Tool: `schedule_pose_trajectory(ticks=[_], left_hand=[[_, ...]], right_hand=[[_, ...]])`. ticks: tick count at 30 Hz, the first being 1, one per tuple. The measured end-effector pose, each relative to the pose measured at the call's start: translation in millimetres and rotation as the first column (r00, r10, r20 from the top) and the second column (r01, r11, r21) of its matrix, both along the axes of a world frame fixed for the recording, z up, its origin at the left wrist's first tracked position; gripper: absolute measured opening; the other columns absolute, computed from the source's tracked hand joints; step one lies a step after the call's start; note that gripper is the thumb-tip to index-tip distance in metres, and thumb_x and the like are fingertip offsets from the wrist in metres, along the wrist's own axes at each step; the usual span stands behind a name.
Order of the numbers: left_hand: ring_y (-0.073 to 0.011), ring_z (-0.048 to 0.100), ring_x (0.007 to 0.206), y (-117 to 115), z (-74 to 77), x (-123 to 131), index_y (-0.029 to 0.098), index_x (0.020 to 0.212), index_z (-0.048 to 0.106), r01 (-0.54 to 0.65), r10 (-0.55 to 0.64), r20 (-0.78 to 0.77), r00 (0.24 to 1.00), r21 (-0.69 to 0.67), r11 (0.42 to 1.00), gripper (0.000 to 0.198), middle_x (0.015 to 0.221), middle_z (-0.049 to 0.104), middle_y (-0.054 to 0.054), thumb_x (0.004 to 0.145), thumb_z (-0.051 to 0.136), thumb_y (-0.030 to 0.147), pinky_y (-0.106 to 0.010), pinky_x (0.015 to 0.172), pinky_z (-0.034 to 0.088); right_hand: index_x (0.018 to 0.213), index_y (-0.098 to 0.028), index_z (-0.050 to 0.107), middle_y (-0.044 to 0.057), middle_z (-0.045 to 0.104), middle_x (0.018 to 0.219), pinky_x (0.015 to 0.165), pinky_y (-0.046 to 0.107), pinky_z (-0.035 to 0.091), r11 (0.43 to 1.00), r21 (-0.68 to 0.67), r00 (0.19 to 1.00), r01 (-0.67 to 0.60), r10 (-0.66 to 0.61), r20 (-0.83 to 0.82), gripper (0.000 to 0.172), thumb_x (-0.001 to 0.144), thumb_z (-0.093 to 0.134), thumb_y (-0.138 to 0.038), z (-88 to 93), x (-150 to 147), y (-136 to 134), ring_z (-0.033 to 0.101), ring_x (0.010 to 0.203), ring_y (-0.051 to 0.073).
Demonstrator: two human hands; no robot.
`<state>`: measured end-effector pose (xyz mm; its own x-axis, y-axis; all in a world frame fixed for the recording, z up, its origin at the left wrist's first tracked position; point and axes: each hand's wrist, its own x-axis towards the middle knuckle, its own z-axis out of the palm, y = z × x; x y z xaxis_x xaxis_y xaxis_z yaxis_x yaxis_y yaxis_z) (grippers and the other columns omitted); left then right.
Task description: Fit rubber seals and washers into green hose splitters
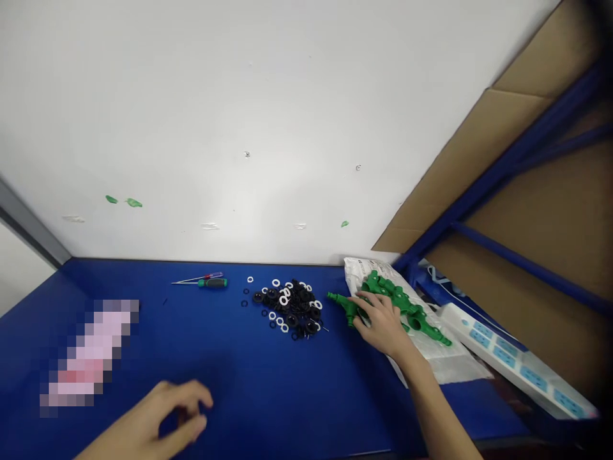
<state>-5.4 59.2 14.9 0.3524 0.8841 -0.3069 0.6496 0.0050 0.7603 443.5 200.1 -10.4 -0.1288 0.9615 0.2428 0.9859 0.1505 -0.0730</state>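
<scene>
Green fitting (pixel 347 306): plastic pipe piece clamped in the right hand (pixel 383 324), its narrow end poking out left of the fingers, just above the table.

Right grip: fingers closed together over the fitting, wrist coming in from the lower right.

Left hand (pixel 165 415): low at the near table edge, well left of the grip; fingers curled, held apart from the thumb, nothing visible between them.

Under the grip: white bag (pixel 445 364) on the blue table (pixel 268 396), with more green fittings (pixel 397 297) heaped on it, touching the right hand.

Left of the grip: heap of black and white rings (pixel 292 310), just beside the fitting's tip.

Further left: screwdriver (pixel 213 283), green and black handle, lying by the wall (pixel 239 128).

Right of the grip: white power strip (pixel 507 358) with blue sockets, under a blue shelf frame (pixel 498 169) and cardboard (pixel 527 204).

Far left: pink object (pixel 90 351), too blurred to tell.
</scene>
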Motion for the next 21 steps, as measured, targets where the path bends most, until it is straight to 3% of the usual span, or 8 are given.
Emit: schedule_pose_trajectory(ticks=[3, 6, 9, 13, 16, 17, 19, 21], left_hand=[[-0.0210, 0.061, 0.089, 36.0, 2.8, 7.6, 0.028, 0.104, 0.066, 0.006, -0.005, 0.000, 1.000, 0.100, 0.995, 0.025, 0.080, 0.070, 0.001, 0.094, 0.048, 0.042, -0.035, 0.088, 0.046], [-0.0174, 0.059, 0.073, 62.9, -4.0, 17.4, 0.023, 0.087, 0.067, -0.014, -0.013, 0.114, 0.993, 0.227, 0.974, 0.025, 0.067, 0.067, 0.002, 0.094, 0.049, 0.040, -0.030, 0.076, 0.044], [-0.0136, 0.054, 0.056, 78.7, -17.4, 25.5, 0.019, 0.083, 0.064, -0.086, 0.014, 0.257, 0.966, 0.273, 0.958, 0.027, 0.057, 0.056, 0.003, 0.094, 0.048, 0.038, -0.027, 0.060, 0.041], [-0.0138, 0.058, 0.064, 88.5, -26.5, 36.0, 0.020, 0.101, 0.058, -0.135, 0.023, 0.383, 0.923, 0.269, 0.954, 0.022, 0.073, 0.059, 0.000, 0.094, 0.049, 0.038, -0.029, 0.064, 0.048], [-0.0176, 0.064, 0.084, 89.8, -24.2, 46.5, 0.030, 0.137, 0.032, -0.075, -0.027, 0.519, 0.854, 0.176, 0.982, 0.058, 0.118, 0.057, -0.009, 0.088, 0.061, 0.040, -0.032, 0.067, 0.054], [-0.0193, 0.064, 0.089, 89.6, -23.5, 50.0, 0.035, 0.142, 0.021, -0.038, -0.029, 0.593, 0.805, 0.100, 0.994, 0.072, 0.126, 0.052, -0.011, 0.085, 0.065, 0.039, -0.032, 0.066, 0.056], [-0.0199, 0.064, 0.086, 89.1, -24.3, 55.1, 0.039, 0.144, 0.014, 0.017, 0.022, 0.698, 0.716, -0.050, 0.999, 0.085, 0.122, 0.051, -0.010, 0.080, 0.071, 0.038, -0.032, 0.058, 0.057], [-0.0168, 0.063, 0.076, 89.6, -28.2, 55.8, 0.034, 0.139, 0.026, 0.006, 0.075, 0.715, 0.695, -0.110, 0.994, 0.080, 0.106, 0.055, -0.005, 0.076, 0.076, 0.034, -0.029, 0.053, 0.056]], right_hand=[[0.116, -0.023, 0.067, 0.010, 0.067, 0.123, 0.089, 0.052, 0.037, 0.999, -0.015, 0.999, -0.030, 0.029, -0.035, 0.038, 0.080, 0.055, -0.026, -1.9, -13.5, 9.5, 0.048, 0.118, 0.037], [0.095, -0.019, 0.072, 0.011, 0.074, 0.101, 0.089, 0.053, 0.036, 1.000, -0.001, 0.996, -0.027, 0.027, -0.087, 0.023, 0.078, 0.059, -0.028, 4.2, -19.9, 19.9, 0.055, 0.108, 0.037], [0.082, -0.017, 0.070, 0.012, 0.073, 0.089, 0.086, 0.050, 0.039, 0.999, 0.045, 0.986, -0.022, 0.029, -0.167, 0.018, 0.079, 0.058, -0.030, 18.4, -27.7, 21.7, 0.062, 0.093, 0.033], [0.094, -0.016, 0.067, 0.010, 0.071, 0.089, 0.075, 0.035, 0.048, 0.989, 0.079, 0.935, -0.123, 0.142, -0.324, 0.026, 0.088, 0.053, -0.037, 38.7, -70.7, 8.2, 0.065, 0.080, 0.023], [0.092, -0.020, 0.066, 0.003, 0.069, 0.083, 0.065, 0.025, 0.049, 0.949, 0.060, 0.855, -0.310, 0.306, -0.419, 0.017, 0.088, 0.058, -0.035, 41.4, -132.8, -7.6, 0.064, 0.072, 0.016], [0.088, -0.019, 0.065, 0.002, 0.068, 0.079, 0.063, 0.025, 0.048, 0.907, 0.064, 0.772, -0.417, 0.390, -0.502, 0.010, 0.085, 0.062, -0.028, 39.2, -155.2, -12.6, 0.062, 0.069, 0.016], [0.080, -0.019, 0.064, 0.000, 0.064, 0.073, 0.060, 0.024, 0.047, 0.869, 0.074, 0.717, -0.489, 0.449, -0.534, 0.004, 0.080, 0.067, -0.022, 31.8, -194.7, -20.8, 0.059, 0.064, 0.014], [0.080, -0.018, 0.063, 0.000, 0.062, 0.072, 0.058, 0.023, 0.047, 0.859, 0.096, 0.690, -0.503, 0.467, -0.553, 0.003, 0.080, 0.066, -0.019, 24.1, -220.3, -25.3, 0.058, 0.063, 0.014]])
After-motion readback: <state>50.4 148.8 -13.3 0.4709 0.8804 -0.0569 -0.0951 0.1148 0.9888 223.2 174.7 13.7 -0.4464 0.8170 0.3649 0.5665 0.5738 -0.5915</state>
